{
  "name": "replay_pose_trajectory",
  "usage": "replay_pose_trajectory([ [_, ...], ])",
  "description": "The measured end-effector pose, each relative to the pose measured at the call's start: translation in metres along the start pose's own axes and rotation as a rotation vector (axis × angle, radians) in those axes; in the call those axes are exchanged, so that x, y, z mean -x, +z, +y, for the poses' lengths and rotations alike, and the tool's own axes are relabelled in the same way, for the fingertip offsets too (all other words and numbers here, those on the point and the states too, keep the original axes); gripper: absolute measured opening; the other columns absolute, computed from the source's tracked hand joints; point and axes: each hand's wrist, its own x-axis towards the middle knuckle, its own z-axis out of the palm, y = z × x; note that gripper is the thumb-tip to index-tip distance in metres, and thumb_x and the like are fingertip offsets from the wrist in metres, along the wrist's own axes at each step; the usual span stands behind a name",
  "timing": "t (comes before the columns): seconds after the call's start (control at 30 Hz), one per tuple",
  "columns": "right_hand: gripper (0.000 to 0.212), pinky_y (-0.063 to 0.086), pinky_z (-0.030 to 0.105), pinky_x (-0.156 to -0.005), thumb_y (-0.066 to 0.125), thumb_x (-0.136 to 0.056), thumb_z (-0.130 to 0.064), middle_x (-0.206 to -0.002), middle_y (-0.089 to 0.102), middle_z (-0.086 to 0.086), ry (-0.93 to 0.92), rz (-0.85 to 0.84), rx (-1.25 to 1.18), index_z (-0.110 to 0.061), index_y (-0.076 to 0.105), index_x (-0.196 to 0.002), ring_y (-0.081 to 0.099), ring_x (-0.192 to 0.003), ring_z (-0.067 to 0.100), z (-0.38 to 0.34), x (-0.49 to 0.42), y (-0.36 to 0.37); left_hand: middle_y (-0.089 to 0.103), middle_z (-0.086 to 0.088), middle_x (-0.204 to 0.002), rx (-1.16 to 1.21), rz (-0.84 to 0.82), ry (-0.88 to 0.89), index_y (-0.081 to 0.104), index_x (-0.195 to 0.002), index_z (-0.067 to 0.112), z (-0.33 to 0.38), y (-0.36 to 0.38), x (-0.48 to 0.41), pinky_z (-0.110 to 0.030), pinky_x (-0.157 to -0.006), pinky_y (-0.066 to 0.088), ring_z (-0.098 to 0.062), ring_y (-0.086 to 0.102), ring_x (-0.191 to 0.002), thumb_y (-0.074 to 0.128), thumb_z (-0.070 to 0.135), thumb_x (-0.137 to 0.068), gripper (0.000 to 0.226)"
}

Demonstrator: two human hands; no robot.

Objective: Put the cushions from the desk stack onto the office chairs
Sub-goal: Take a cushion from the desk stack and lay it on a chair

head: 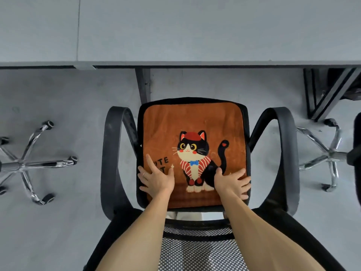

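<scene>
An orange-brown cushion (175, 122) printed with a black-and-white cat lies flat on the seat of a black office chair (111, 153) directly below me. My left hand (156, 179) rests flat on the cushion's near left part, fingers spread straight. On the near right part my right hand (232, 182) lies flat the same way, its fingers reaching the cushion's right edge. Both arms come over the chair's mesh backrest (197, 249). No cushion stack is in view.
A grey desk (175, 30) runs across the top, its black leg (143, 85) just beyond the chair. Chrome five-star chair bases stand on the grey floor at left (29, 163) and right (328, 155). Black armrests flank the seat.
</scene>
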Motion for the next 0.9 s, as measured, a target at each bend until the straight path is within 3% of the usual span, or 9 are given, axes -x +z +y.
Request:
replay_pose_trajectory([
  [0.1,0.083,0.028,0.058,-0.116,0.054,-0.093,-0.052,-0.164,0.018,0.010,-0.116,0.030,-0.117,-0.024,0.014,-0.159,0.020,-0.148,0.038,0.004,-0.020,-0.022,0.014,-0.016,-0.163,0.010,0.121,0.047,-0.002,-0.157,0.029,-0.006,-0.017,-0.018,-0.056,-0.118,0.024,-0.035,0.015,-0.150,0.060,0.042,-0.095,0.088],
  [0.23,0.058,0.037,0.059,-0.109,0.051,-0.096,-0.043,-0.154,0.033,0.018,-0.137,0.044,-0.198,-0.019,0.036,-0.147,0.036,-0.136,0.045,0.000,-0.052,-0.038,0.026,-0.015,-0.159,0.029,0.123,-0.020,0.033,-0.148,0.011,-0.005,-0.026,-0.043,-0.053,-0.112,0.036,-0.033,0.023,-0.147,0.047,0.033,-0.102,0.053],
  [0.33,0.043,0.042,0.058,-0.104,0.050,-0.096,-0.037,-0.141,0.042,0.022,-0.105,0.045,-0.241,-0.016,0.043,-0.133,0.045,-0.125,0.047,0.003,-0.060,-0.037,0.039,-0.013,-0.147,0.065,0.143,-0.010,0.045,-0.131,0.012,-0.005,-0.029,-0.048,-0.050,-0.093,0.046,-0.034,0.040,-0.133,0.044,0.024,-0.103,0.030],
  [0.43,0.034,0.042,0.056,-0.104,0.046,-0.098,-0.030,-0.139,0.044,0.022,-0.092,0.044,-0.250,-0.015,0.045,-0.129,0.046,-0.124,0.046,0.006,-0.061,-0.034,0.046,-0.011,-0.134,0.062,0.157,0.000,0.043,-0.106,0.020,-0.007,-0.034,-0.051,-0.046,-0.076,0.047,-0.034,0.052,-0.115,0.043,0.022,-0.104,0.003],
  [0.5,0.032,0.041,0.055,-0.105,0.044,-0.100,-0.028,-0.139,0.044,0.022,-0.088,0.053,-0.263,-0.014,0.046,-0.129,0.046,-0.124,0.046,0.006,-0.061,-0.033,0.050,-0.009,-0.129,0.073,0.180,-0.005,0.042,-0.101,0.024,-0.006,-0.036,-0.053,-0.044,-0.072,0.047,-0.033,0.057,-0.104,0.043,0.025,-0.105,0.004],
  [0.63,0.031,0.042,0.056,-0.105,0.044,-0.101,-0.030,-0.137,0.046,0.021,-0.082,0.068,-0.290,-0.014,0.047,-0.128,0.047,-0.124,0.045,0.008,-0.061,-0.032,0.059,-0.007,-0.122,0.136,0.196,-0.033,0.051,-0.117,0.023,-0.002,-0.038,-0.053,-0.041,-0.070,0.044,-0.024,0.051,-0.085,0.044,0.031,-0.105,0.016],
  [0.9,0.032,0.043,0.054,-0.102,0.045,-0.099,-0.030,-0.138,0.043,0.019,-0.068,0.076,-0.337,-0.015,0.049,-0.126,0.047,-0.123,0.045,0.008,-0.058,-0.030,0.060,-0.008,-0.124,0.208,0.203,-0.029,0.055,-0.121,0.025,-0.002,-0.041,-0.055,-0.043,-0.076,0.046,-0.031,0.059,-0.098,0.047,0.036,-0.104,0.022],
])
